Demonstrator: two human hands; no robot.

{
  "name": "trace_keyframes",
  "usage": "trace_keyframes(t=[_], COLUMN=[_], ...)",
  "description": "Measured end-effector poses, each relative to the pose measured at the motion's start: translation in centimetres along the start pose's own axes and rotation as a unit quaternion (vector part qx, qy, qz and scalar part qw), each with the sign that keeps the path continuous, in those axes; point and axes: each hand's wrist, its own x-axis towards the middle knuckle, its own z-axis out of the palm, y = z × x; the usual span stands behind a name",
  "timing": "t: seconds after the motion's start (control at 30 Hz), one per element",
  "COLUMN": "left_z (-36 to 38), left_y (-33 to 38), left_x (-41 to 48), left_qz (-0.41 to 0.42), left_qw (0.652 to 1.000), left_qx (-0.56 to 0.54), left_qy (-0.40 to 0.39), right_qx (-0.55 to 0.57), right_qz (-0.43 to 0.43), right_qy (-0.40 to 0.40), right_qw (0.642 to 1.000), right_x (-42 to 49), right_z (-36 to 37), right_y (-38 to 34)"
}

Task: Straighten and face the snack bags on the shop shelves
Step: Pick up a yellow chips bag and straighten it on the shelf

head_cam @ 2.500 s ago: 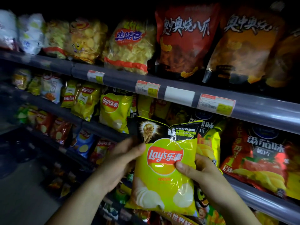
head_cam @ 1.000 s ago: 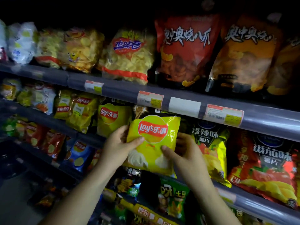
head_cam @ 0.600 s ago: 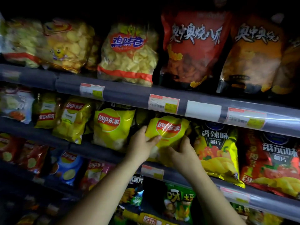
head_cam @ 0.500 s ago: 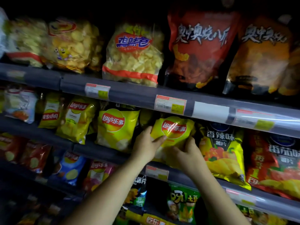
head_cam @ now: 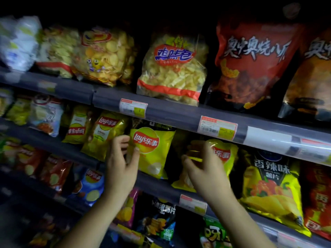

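Two yellow Lay's bags stand side by side on the middle shelf (head_cam: 161,187). My left hand (head_cam: 121,163) pinches the left edge of the left Lay's bag (head_cam: 154,153), thumb on its front, fingers curled at the edge. My right hand (head_cam: 204,169) is curled round the left side of the right Lay's bag (head_cam: 223,154), which leans a little and is partly hidden by the hand. Further left, another yellow Lay's bag (head_cam: 76,130) sits upside down, and a tilted Lay's bag (head_cam: 103,135) leans beside it.
The top shelf holds big bags of chips (head_cam: 172,68) and red and orange pouches (head_cam: 250,65). A yellow spicy-flavour bag (head_cam: 270,190) and a red one (head_cam: 318,203) stand to the right. Lower shelves carry more bags (head_cam: 159,221). Price tags (head_cam: 216,127) line the shelf rails.
Both hands carried the Lay's bag up onto the middle shelf. My left hand has since let go of it and moved left to the neighbouring Lay's bag; my right hand stays on it.
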Motion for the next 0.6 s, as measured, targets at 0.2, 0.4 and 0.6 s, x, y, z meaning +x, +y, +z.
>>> trace_keyframes(t=[0.2, 0.4, 0.6], left_z=[1.5, -1.4, -4.5], left_y=[-2.9, -1.4, 0.3], left_x=[3.4, 4.3, 0.7], left_qz=[-0.162, -0.137, -0.248], left_qw=[0.976, 0.982, 0.919], left_qx=[0.024, -0.012, -0.211], left_qy=[-0.144, -0.128, -0.222], right_qx=[0.054, 0.181, 0.329], right_qz=[0.095, 0.090, 0.109], right_qy=[-0.119, -0.083, -0.174], right_qw=[0.987, 0.976, 0.922], right_x=[4.6, 4.3, -0.4], right_z=[7.7, 6.4, 3.8], right_y=[-1.7, -2.0, -1.5])
